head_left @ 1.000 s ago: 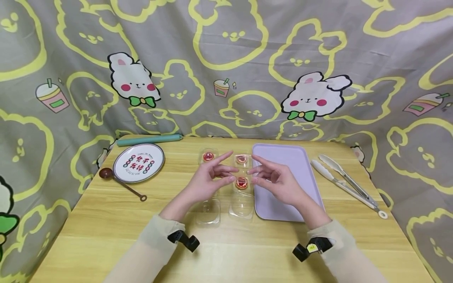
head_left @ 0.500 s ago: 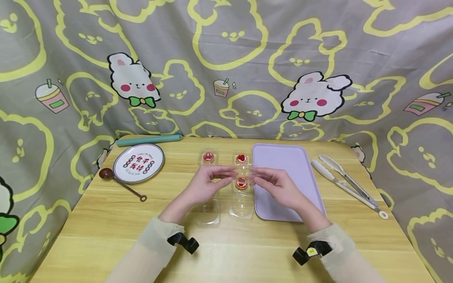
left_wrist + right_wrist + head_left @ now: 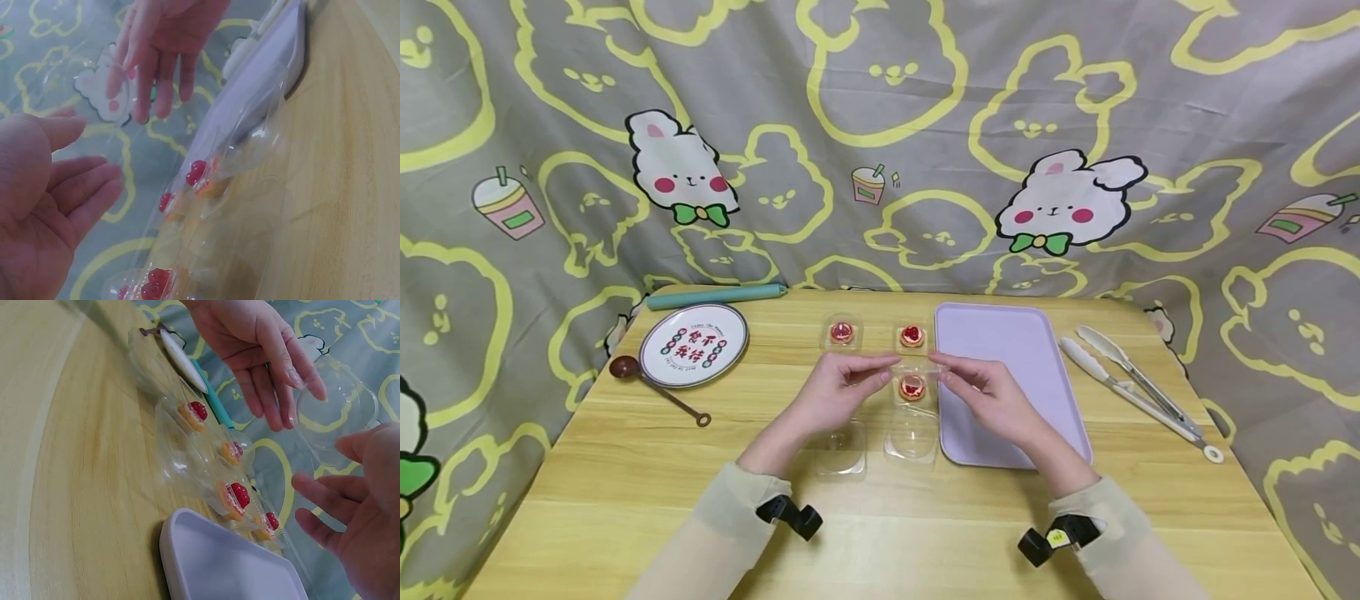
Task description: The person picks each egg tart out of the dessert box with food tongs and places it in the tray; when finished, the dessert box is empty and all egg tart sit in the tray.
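Note:
Both hands are raised over the middle of the table, palms facing. Between them is a clear plastic box lid [image 3: 337, 403], seen best in the right wrist view. My left hand [image 3: 841, 387] pinches one side of it between thumb and fingers, and my right hand [image 3: 988, 396] pinches the other. Just beyond the hands sits a small red-topped tart [image 3: 912, 336] in a clear box; a second tart [image 3: 912, 387] lies below the fingertips. Another tart [image 3: 842, 332] is at the far left. My left hand hides one more tart [image 3: 195, 415] from the head view.
Open clear lids [image 3: 841, 448] lie toward the near side. A lilac tray [image 3: 1015, 442] is under my right hand, with tongs [image 3: 1138, 392] farther right. At left are a plate [image 3: 694, 346], a brown ladle [image 3: 658, 390] and a teal stick [image 3: 717, 297].
The index fingers of both hands have come down from their raised, spread position, closer to the thumbs. The lid between them has tilted, so the far right tart shows more. Other things stay put.

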### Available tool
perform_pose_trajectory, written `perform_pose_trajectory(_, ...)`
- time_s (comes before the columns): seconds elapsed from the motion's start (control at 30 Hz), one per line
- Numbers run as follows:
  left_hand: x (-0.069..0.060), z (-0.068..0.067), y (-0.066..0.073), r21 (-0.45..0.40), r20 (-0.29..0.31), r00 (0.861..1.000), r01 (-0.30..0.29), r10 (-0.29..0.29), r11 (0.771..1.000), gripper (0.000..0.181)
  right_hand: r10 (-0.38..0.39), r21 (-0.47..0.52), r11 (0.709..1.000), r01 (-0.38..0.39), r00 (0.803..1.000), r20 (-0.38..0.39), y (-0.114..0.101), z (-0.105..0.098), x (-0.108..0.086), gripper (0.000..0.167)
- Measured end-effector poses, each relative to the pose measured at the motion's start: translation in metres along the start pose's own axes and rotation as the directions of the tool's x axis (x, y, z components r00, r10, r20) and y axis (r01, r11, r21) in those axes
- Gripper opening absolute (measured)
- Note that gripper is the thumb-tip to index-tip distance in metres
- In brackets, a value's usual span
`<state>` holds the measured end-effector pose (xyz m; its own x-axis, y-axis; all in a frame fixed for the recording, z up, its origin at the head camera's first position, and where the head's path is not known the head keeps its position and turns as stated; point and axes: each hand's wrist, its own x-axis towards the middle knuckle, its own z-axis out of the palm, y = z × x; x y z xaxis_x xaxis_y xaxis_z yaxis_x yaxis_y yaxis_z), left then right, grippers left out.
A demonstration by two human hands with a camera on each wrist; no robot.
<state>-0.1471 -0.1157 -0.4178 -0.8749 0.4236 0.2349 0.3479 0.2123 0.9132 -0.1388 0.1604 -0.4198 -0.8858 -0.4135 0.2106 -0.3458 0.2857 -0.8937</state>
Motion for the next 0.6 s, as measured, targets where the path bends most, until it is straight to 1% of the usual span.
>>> perform_pose_trajectory(0.17,-0.0001,0.0009,0.0010,-0.012,0.001,1.000,0.013,-0.013,1.000,0.025,0.015,0.058,0.998,-0.016,1.000,0.002,-0.0023,0.0005,-0.0015,0.036)
perform_pose_trajectory(0.3,-0.0005,0.0018,0.0011,-0.031,0.006,1.000,0.026,-0.026,0.999,0.027,-0.002,0.113,0.994,-0.002,1.000,0.028,-0.0015,0.0012,-0.0020,0.039)
perform_pose_trajectory(0.4,-0.0019,0.0016,-0.0003,-0.068,0.027,0.999,0.039,-0.037,0.997,0.034,-0.040,0.161,0.986,0.030,0.997,0.059,0.0010,0.0012,-0.0029,0.047)
perform_pose_trajectory(0.47,-0.0032,0.0011,-0.0014,-0.087,0.048,0.998,0.049,-0.045,0.995,0.042,-0.066,0.168,0.984,0.052,0.995,0.076,0.0022,0.0009,-0.0036,0.056)
perform_pose_trajectory(0.53,-0.0046,0.0006,-0.0026,-0.082,0.065,0.996,0.060,-0.055,0.995,0.052,-0.086,0.163,0.984,0.069,0.992,0.094,0.0026,0.0005,-0.0045,0.063)
perform_pose_trajectory(0.6,-0.0055,0.0003,-0.0033,-0.061,0.073,0.995,0.068,-0.063,0.996,0.058,-0.085,0.156,0.985,0.068,0.991,0.105,0.0033,0.0006,-0.0049,0.067)
